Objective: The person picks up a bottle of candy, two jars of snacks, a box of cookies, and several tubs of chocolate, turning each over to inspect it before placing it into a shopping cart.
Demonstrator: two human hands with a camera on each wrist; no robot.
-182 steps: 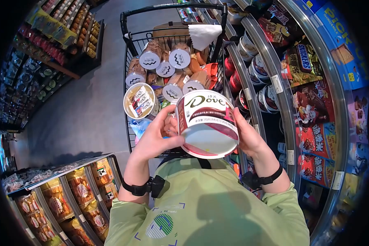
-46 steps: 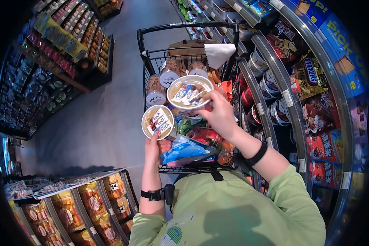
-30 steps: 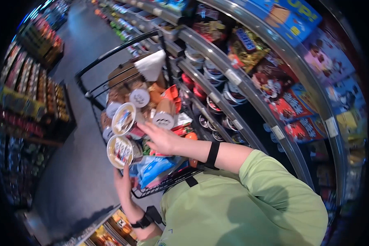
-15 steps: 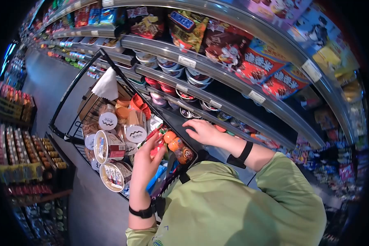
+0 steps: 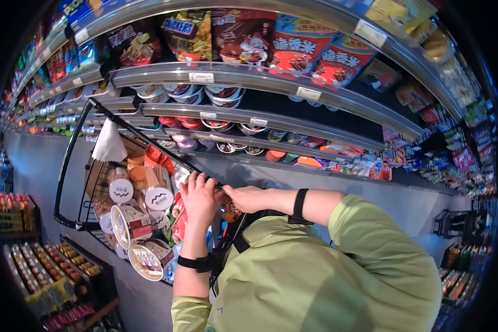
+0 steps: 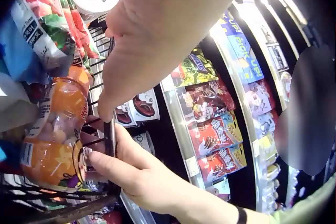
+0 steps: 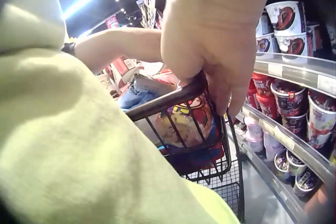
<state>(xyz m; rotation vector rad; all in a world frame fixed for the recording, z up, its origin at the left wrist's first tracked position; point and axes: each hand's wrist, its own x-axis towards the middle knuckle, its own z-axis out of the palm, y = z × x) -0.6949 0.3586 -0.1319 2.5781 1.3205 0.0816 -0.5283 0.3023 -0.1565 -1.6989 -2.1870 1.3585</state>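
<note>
A black wire shopping cart (image 5: pixel 59 188) stands before me, its basket full. My left hand (image 5: pixel 198 199) holds the side rim, fingers over the bar. Near the corner, my right hand (image 5: pixel 247 198) grips the rim; in the left wrist view its thumb (image 6: pixel 107 167) lies on the inner side. Two white Dove chocolate tubs, an upper one (image 5: pixel 128 224) and a lower one (image 5: pixel 148 260), rest tilted in the basket. Beside them lie several clear jars with white lids (image 5: pixel 159 199). Below my hands sits an orange bottle-shaped container (image 6: pixel 52 155).
Shelves (image 5: pixel 249 74) with bagged chocolates and tubs run along the cart's far side. A white cloth (image 5: pixel 109 141) hangs by the cart handle. Another display rack (image 5: pixel 55 282) stands at lower left. Grey floor (image 5: pixel 398 193) stretches away to the right.
Both Dove tubs have been let go in the basket. My hands have moved from them to the cart's rim. The view has swung to face the shelves, and the cart now appears angled.
</note>
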